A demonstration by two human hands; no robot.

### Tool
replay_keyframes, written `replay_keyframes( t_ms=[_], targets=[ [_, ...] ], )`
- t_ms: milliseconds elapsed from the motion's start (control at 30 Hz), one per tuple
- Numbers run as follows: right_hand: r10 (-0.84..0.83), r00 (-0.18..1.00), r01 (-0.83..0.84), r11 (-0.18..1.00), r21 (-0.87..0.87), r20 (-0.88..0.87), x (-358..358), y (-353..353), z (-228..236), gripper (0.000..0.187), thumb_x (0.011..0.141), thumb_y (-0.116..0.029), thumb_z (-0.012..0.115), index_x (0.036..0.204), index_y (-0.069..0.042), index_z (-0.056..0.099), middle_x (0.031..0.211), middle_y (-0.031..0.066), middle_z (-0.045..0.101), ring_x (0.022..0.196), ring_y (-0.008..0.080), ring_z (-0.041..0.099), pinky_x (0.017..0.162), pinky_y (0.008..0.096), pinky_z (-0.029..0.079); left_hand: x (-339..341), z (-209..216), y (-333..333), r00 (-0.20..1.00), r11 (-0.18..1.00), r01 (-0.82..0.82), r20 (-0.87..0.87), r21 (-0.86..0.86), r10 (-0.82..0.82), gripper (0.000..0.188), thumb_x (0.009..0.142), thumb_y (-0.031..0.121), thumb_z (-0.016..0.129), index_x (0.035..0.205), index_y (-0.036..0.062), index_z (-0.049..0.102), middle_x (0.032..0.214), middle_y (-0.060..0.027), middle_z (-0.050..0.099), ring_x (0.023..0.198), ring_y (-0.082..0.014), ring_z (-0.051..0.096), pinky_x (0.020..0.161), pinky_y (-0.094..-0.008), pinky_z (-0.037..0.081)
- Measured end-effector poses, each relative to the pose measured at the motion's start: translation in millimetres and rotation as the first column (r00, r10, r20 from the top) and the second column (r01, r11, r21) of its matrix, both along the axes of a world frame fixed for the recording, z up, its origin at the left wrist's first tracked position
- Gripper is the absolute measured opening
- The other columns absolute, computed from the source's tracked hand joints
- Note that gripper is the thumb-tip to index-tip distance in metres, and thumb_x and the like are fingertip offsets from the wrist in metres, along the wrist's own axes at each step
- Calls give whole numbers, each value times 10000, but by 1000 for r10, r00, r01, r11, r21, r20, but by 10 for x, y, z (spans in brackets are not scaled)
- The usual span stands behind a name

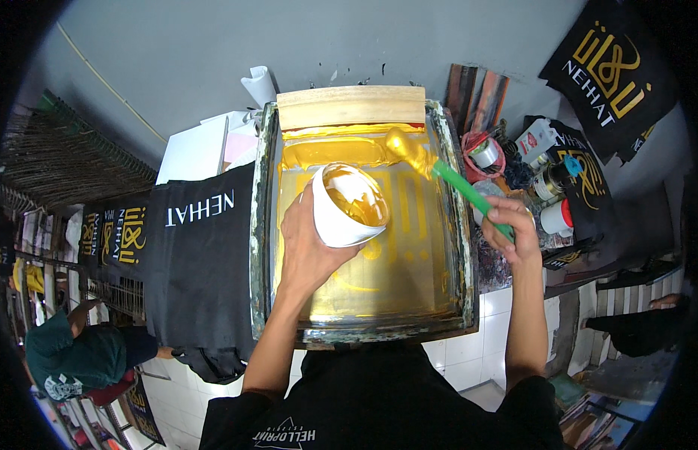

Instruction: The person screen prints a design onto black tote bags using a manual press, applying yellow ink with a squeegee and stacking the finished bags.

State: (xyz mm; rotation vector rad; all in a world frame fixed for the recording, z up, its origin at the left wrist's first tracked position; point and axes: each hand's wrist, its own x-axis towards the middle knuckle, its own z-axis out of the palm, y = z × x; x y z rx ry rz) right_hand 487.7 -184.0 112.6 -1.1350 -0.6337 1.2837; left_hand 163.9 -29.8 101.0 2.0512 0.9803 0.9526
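Note:
A white plastic tub (334, 226) with gold ink inside is tilted over the screen printing frame (467, 247). My left hand (308, 244) is wrapped round its side. In my right hand (515, 229) is the green handle of a spatula (469, 189). The spatula's head is thickly coated in gold ink and points away from me, above the far right part of the mesh. A wide band of gold ink (326, 153) lies across the far end of the screen. Behind it rests a squeegee (350, 109) with a wooden handle, its blade edge smeared with ink.
Black printed fabric pieces (203, 262) are stacked left of the frame. On the right stand a red bucket (493, 169), a white jar with a red lid (557, 217) and other containers. A person in a dark green shirt (75, 352) is at the lower left, by racks.

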Motion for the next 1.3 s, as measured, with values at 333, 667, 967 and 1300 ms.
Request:
replay_keyframes(
  t_ms=[333,667,967,1300],
  targets=[
    [317,-300,211,942,-262,899,-587,531,-1046,346,877,-109,569,1172,14,701,912,227,728,766,388,723,676,479,579,-219,-34,-16,997,994,-76,36,74,73,932,587,167,939,1391,-1,498,1213,-214,649,1144,-405,616,993,-459,487],
    [230,373,116,950,-291,899,-622,-167,932,300,844,-94,653,1115,-29,764,728,140,726,628,171,690,594,328,506,38,-289,-18,994,959,-42,-82,280,68,902,565,170,928,1359,2,532,1223,-205,653,1133,-399,626,998,-465,490],
    [430,665,-317,903,-291,610,-25,92,1158,374,932,-227,690,1232,-4,706,884,106,760,604,140,681,494,249,516,544,-157,-415,908,897,414,130,-152,-398,1150,530,205,981,1503,27,396,1426,-196,539,1330,-378,519,1136,-471,401],
    [22,750,64,992,-106,661,-77,-1121,-45,1008,695,-40,896,1541,-27,346,1496,161,505,1369,275,504,1146,432,417,1533,-213,-1141,775,808,539,515,-238,-366,1209,554,152,1007,1526,5,305,1463,-154,485,1365,-269,496,1152,-403,405]
  ],
)
